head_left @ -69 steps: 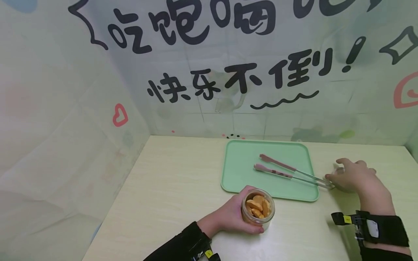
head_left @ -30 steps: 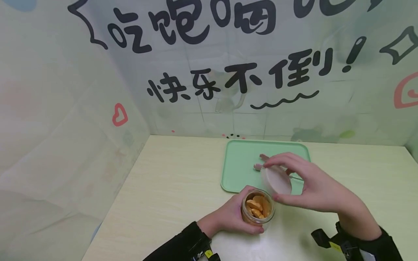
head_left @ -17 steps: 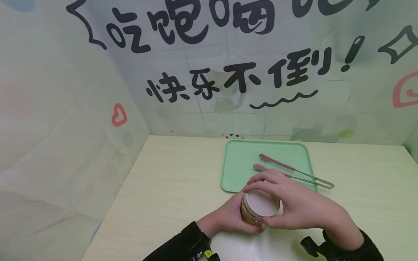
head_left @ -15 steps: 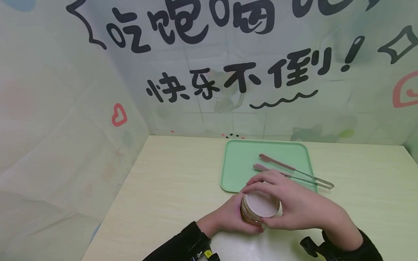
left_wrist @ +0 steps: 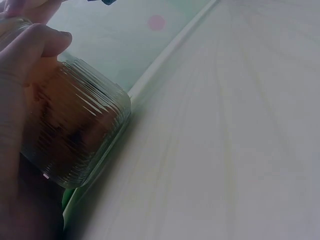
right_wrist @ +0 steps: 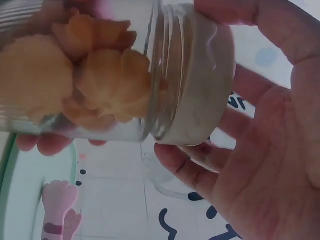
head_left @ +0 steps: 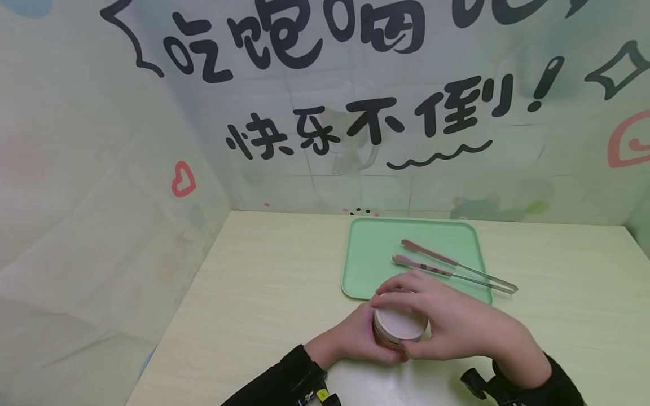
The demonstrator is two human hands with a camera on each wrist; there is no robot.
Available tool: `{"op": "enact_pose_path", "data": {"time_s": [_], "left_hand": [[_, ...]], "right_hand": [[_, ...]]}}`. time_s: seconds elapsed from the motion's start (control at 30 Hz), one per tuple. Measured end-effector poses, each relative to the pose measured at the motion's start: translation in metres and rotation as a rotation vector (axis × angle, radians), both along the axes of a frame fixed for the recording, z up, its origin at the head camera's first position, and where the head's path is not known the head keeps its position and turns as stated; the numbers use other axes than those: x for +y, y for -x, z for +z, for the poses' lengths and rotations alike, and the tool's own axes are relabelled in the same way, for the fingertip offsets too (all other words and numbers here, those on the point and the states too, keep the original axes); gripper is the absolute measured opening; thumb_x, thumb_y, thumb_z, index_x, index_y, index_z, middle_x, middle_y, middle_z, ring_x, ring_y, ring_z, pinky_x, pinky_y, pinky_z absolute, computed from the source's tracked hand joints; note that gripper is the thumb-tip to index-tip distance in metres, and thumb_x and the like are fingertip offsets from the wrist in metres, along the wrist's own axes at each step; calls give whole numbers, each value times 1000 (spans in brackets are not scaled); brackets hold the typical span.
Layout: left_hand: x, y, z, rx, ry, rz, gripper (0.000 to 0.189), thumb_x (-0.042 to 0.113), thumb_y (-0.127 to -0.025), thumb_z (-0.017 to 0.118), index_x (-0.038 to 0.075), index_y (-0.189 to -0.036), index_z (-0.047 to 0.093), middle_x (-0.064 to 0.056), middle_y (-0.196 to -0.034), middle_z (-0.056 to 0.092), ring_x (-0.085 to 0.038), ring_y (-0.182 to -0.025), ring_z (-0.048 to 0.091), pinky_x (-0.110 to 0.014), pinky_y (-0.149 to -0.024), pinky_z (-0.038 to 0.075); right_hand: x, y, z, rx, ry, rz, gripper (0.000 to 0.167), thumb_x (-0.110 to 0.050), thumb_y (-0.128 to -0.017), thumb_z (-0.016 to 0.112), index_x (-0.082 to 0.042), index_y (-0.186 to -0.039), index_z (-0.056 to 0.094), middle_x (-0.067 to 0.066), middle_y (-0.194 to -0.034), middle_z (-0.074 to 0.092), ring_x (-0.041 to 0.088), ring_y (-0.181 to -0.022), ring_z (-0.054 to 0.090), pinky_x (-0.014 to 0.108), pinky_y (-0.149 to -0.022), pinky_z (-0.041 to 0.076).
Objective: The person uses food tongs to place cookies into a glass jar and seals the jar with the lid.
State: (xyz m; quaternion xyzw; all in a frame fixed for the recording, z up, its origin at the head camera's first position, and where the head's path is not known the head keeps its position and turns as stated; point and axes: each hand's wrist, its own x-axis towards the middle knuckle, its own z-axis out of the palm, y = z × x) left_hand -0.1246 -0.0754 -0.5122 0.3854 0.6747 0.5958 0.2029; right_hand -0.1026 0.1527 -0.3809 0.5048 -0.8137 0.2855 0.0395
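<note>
A ribbed glass jar (right_wrist: 107, 75) with orange-brown biscuits inside stands near the front of the table. My left hand (head_left: 358, 335) grips its side. On the jar's mouth sits a whitish lid (head_left: 402, 322); in the right wrist view the lid (right_wrist: 207, 75) looks slightly tilted against the threads. The fingers and thumb of my right hand (head_left: 444, 321) hold the lid round its rim. The left wrist view shows the jar's ribbed lower wall (left_wrist: 80, 120) with the left hand wrapped round it.
Just behind the hands lies a green tray (head_left: 365, 276). Pink-handled tongs (head_left: 431, 268) rest across it, their metal bend past its right edge. A printed sheet (head_left: 304, 186) hangs behind the pale wooden table (head_left: 254, 293).
My right hand has brought the lid from the table's right side over the tray and onto the jar. Most recently that hand has shifted slightly left on the lid. The left hand keeps its grip.
</note>
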Motion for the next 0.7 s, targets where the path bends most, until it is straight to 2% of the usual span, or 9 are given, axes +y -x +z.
{"op": "enact_pose_path", "data": {"time_s": [0.13, 0.43, 0.7], "left_hand": [[1, 0, 0, 8, -15, 3, 87, 6, -81, 92, 19, -153, 46, -3, -145, 59, -13, -131, 60, -36, -116, 50], [-1, 0, 1, 2, -7, 6, 86, 4, -81, 92, 18, -152, 46, -3, -144, 59, -13, -131, 59, -36, -116, 50], [-2, 0, 2, 0, 57, 36, 86, 5, -79, 93, 17, -150, 47, 1, -140, 64, -8, -127, 62, -32, -114, 51]], "right_hand": [[-1, 1, -1, 20, -15, 5, 62, -18, -79, 92, -28, -137, 72, -11, -140, 64, 21, -133, 55, 45, -104, 56], [-3, 0, -3, 21, 7, -34, 61, -27, -80, 96, -25, -137, 73, -13, -136, 64, 16, -128, 55, 39, -99, 57], [-13, -6, -3, 39, -39, -197, 53, -32, -78, 94, -29, -126, 72, -12, -118, 61, 15, -115, 56, 37, -89, 58]]}}
